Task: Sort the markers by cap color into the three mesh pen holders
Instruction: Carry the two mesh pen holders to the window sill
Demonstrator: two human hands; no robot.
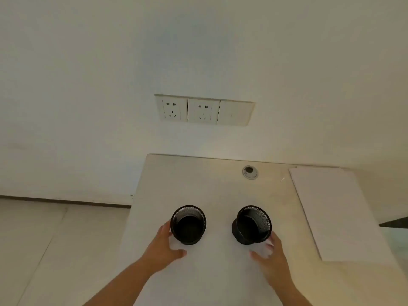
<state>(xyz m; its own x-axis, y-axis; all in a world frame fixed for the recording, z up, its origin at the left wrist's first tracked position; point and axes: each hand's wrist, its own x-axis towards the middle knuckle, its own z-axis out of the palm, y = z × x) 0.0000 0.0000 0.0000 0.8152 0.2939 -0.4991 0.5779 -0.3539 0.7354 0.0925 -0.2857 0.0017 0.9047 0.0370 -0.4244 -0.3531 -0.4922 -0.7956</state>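
A: Holders? Two stand apart on the desk [220,272]; both forearms run off the bottom edge.

B: Grips?

A: Left hand [164,248] spread wide, fingers touching the left holder [188,225]. Right hand [272,258] wide, blurred, beside the right holder [251,225].

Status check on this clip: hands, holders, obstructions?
Left hand open beside left black mesh pen holder. Right hand open beside right black mesh pen holder. Both empty; no markers, third holder unseen.

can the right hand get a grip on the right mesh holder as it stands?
Probably yes. The right hand is open beside the right mesh holder, fingers by its near side, and nothing lies between them. The holder looks tilted, so the grip may need care.
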